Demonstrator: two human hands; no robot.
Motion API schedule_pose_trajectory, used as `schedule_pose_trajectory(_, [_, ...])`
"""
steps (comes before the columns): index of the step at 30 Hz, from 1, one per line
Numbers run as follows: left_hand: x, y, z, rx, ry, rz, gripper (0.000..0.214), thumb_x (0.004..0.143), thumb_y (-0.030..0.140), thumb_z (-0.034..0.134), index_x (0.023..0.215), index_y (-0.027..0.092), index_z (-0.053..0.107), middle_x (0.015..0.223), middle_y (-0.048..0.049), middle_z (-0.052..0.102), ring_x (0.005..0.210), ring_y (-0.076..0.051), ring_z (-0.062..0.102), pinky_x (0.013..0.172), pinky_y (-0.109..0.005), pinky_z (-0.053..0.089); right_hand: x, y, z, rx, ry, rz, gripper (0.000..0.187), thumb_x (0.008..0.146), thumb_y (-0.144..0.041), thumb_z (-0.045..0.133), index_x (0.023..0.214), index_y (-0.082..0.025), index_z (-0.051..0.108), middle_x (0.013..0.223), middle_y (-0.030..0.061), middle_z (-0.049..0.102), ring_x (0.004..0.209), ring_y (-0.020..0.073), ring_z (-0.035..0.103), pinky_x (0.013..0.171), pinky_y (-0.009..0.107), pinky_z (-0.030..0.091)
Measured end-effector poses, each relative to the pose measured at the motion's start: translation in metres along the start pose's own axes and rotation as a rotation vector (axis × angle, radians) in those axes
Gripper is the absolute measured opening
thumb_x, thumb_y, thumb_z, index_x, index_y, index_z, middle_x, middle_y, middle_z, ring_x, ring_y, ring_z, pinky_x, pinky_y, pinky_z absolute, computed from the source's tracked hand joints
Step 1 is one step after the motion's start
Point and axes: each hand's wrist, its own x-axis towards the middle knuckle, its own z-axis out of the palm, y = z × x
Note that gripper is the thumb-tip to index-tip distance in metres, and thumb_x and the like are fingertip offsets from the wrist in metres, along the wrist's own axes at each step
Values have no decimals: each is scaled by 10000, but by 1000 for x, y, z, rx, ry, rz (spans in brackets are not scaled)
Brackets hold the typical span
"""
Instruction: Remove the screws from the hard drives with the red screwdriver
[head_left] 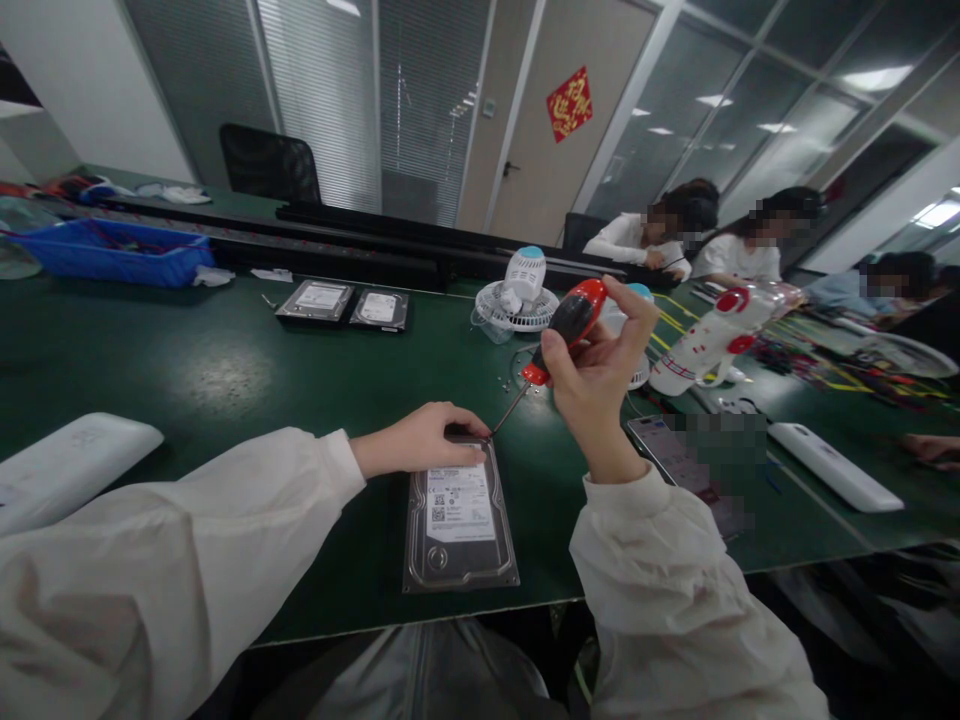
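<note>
A hard drive (pixel 459 558) with a white label lies flat on the green table near its front edge. Across its far end rests my left hand (pixel 417 438), thumb on the label and fingers curved over the top edge, holding it. My right hand (pixel 600 375) is closed around the red and black handle of a screwdriver (pixel 576 312). The screwdriver slants down to the left, and its tip meets the drive's far right corner, close to my left fingertips. Whether the tip sits in a screw is too small to tell. Several small screws (pixel 517 385) lie beyond the drive.
Two more hard drives (pixel 315 300) lie farther back, left of a small white fan (pixel 517 305). A blue bin (pixel 120 255) stands at far left. A phone (pixel 675 455), a white bottle-like object (pixel 697 345) and white cases (pixel 832 465) lie right. People sit beyond.
</note>
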Motion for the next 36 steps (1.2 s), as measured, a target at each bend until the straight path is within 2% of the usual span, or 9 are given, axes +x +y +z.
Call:
schedule_pose_trajectory(4, [0, 0, -1, -10, -4, -8, 418, 838, 428, 711, 1179, 187, 730, 1169, -93, 735, 1063, -240, 679, 964, -404, 525, -1, -1, 0, 10, -17, -46, 479, 888, -401, 576, 1255, -363, 270, 1272, 93, 451, 821, 163, 596, 615, 327, 534])
schedule_pose_trajectory(6, [0, 0, -1, -14, -2, -11, 413, 834, 428, 718, 1172, 191, 733, 1168, -90, 736, 1067, -245, 679, 969, -413, 522, 0, -2, -2, -5, -40, -72, 477, 893, -389, 580, 1259, -360, 273, 1292, 91, 449, 860, 164, 607, 642, 326, 545])
schedule_pose_trajectory(9, [-1, 1, 0, -25, 1, -10, 395, 832, 411, 723, 1166, 199, 737, 1160, -84, 742, 1051, -243, 687, 969, -418, 523, 7, -7, -7, -43, -128, -61, 497, 879, -386, 623, 1258, -347, 303, 1273, 81, 485, 939, 180, 627, 631, 303, 545])
schedule_pose_trajectory(12, [-1, 1, 0, -37, 2, -6, 385, 829, 393, 728, 1163, 200, 738, 1162, -81, 745, 1057, -244, 690, 970, -419, 526, 19, -14, -11, -81, -214, -45, 516, 822, -394, 708, 1211, -317, 378, 1161, 62, 548, 872, 173, 624, 543, 272, 485])
schedule_pose_trajectory(19, [-1, 0, 1, -43, 0, -1, 373, 831, 380, 726, 1159, 204, 738, 1176, -83, 745, 1081, -242, 692, 974, -414, 533, 37, -29, -10, -155, -414, -87, 472, 832, -191, 586, 1281, -289, 477, 1035, 35, 628, 785, 159, 583, 716, 339, 541])
schedule_pose_trajectory(24, [-1, 0, 1, -42, 4, 0, 373, 830, 374, 726, 1164, 208, 737, 1173, -75, 745, 1082, -240, 692, 981, -408, 528, 35, -27, -5, -147, -253, -102, 301, 857, -393, 686, 1112, -265, 593, 1099, 50, 638, 909, 193, 624, 703, 339, 561])
schedule_pose_trajectory(26, [-1, 0, 1, -40, 3, -3, 372, 832, 377, 724, 1163, 208, 737, 1171, -74, 745, 1080, -241, 690, 983, -409, 526, 33, -25, -5, -111, -207, -93, 267, 871, -364, 674, 1110, -262, 610, 1082, 50, 640, 926, 196, 639, 703, 336, 566])
schedule_pose_trajectory(31, [-1, -4, 1, -39, 1, -9, 401, 840, 416, 714, 1187, 215, 728, 1178, -75, 734, 1079, -245, 684, 958, -408, 534, 29, -26, -10, 54, -192, -74, 285, 900, -178, 567, 1174, -238, 619, 1062, 51, 678, 924, 169, 681, 787, 335, 582])
schedule_pose_trajectory(36, [0, -7, 1, -32, -5, -3, 417, 842, 437, 710, 1193, 211, 725, 1185, -72, 729, 1093, -240, 677, 984, -404, 518, 29, -20, -10, -54, -126, -50, 310, 833, -320, 721, 1120, -269, 614, 1036, 38, 717, 832, 178, 677, 610, 307, 546])
